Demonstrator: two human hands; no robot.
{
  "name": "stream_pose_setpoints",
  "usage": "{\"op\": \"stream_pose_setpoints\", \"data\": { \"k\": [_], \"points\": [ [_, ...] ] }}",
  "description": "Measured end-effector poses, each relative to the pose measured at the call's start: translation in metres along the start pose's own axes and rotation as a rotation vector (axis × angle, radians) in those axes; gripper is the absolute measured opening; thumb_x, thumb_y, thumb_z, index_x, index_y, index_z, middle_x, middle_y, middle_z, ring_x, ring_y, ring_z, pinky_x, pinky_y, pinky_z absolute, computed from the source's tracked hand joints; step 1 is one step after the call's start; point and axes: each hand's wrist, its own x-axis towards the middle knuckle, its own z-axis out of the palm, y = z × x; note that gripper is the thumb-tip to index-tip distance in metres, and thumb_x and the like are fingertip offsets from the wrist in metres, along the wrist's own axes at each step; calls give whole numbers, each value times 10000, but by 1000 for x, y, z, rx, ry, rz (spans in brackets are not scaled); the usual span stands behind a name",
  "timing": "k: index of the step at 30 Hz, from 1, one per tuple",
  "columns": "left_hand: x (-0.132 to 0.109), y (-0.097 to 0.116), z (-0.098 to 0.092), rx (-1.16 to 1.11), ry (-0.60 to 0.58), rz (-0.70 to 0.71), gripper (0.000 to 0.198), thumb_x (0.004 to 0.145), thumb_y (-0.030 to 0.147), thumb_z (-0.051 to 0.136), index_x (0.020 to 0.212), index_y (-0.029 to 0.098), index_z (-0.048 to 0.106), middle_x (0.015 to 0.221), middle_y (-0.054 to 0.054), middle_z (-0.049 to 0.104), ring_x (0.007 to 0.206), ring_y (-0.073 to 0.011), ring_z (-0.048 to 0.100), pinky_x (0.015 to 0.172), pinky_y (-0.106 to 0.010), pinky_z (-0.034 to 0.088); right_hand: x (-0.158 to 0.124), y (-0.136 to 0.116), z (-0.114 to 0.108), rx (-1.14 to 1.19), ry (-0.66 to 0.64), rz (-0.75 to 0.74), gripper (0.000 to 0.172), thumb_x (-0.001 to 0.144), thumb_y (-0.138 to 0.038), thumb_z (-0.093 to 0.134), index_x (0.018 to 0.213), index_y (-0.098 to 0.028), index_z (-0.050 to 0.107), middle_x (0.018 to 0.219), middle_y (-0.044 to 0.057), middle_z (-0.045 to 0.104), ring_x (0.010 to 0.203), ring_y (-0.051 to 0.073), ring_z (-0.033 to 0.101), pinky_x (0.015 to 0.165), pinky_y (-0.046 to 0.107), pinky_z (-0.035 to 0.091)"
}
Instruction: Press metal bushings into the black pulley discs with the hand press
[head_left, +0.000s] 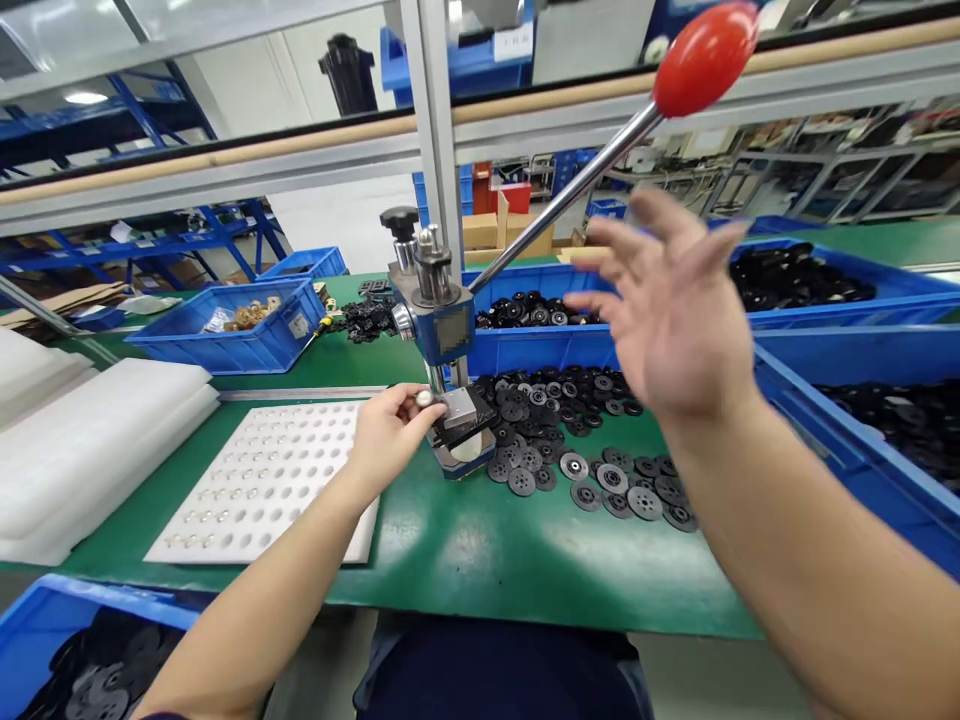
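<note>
My left hand [386,430] is at the base of a blue hand press [446,335], its fingers closed on a small round, pale shiny part [424,398]. That part is beside the metal block [459,407] under the ram. Whether it touches the block I cannot tell. My right hand [675,310] is raised, slightly blurred, with fingers spread and nothing in it. Above it, apart from the fingers, is the red knob [705,60] of the press's long lever [562,200]. Black discs [611,478] lie right of the press.
Left of the press lies a white foam tray [277,500] with rows of holes, some holding small clear or shiny parts. White foam sheets [112,430] are stacked farther left. Blue bins [540,350] of black parts stand behind and right; another bin [45,600] is at lower left.
</note>
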Motion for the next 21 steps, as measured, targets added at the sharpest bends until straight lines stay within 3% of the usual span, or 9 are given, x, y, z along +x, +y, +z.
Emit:
{"op": "stream_pose_setpoints", "data": {
  "k": [2, 4, 7, 11, 14, 17, 21],
  "points": [
    [16, 1, 13, 70, -30, 11, 130, 703, 293, 730, 723, 173, 682, 526, 51, 526, 510, -112, 453, 562, -247, 356, 42, -20, -6, 92, -38, 41, 675, 973, -646, 104, 1470, -258, 343, 1311, 88, 584, 1108, 176, 654, 787, 332, 593],
    [26, -7, 25, 115, -44, 13, 149, 717, 301, 718, 689, 170, 654, 509, 57, 505, 498, -111, 445, 546, -244, 334, 66, -36, -11, 139, -38, 90, 693, 941, -693, 243, 1453, -244, 372, 1324, 96, 576, 1169, 200, 633, 856, 341, 594],
    [29, -22, 37, 138, -33, 49, 169, 764, 314, 691, 693, 168, 644, 523, 57, 507, 515, -111, 440, 552, -241, 328, 65, -37, -13, 227, 70, 98, 537, 949, -648, 400, 1269, -235, 523, 1116, 85, 655, 998, 191, 694, 778, 349, 620],
    [27, -30, 43, 103, -31, 40, 120, 781, 272, 681, 737, 161, 667, 547, 53, 539, 527, -109, 456, 552, -232, 334, 5, -3, -10, 256, 315, 30, 202, 970, -414, 562, 960, -217, 607, 807, 9, 667, 740, 171, 714, 603, 340, 606],
    [28, -33, 46, 90, -58, 41, 135, 788, 277, 688, 737, 154, 670, 560, 47, 552, 533, -107, 459, 550, -233, 331, -55, 27, -8, 253, 425, 81, 117, 900, -255, 650, 819, -173, 627, 822, 29, 708, 778, 214, 732, 583, 342, 596],
    [30, -34, 47, 101, -53, 31, 216, 791, 311, 691, 657, 154, 629, 539, 48, 535, 529, -103, 443, 547, -235, 322, -103, 48, -5, 183, 393, 196, 105, 887, -215, 639, 847, -136, 696, 966, 94, 736, 868, 258, 732, 600, 369, 599],
    [31, -33, 47, 111, -33, 15, 292, 766, 340, 705, 576, 161, 573, 494, 58, 498, 515, -97, 418, 540, -228, 318, -132, 66, 1, 94, 257, 309, 216, 918, -234, 591, 1050, -141, 735, 923, 86, 747, 736, 207, 724, 581, 343, 589]
  ]
}}
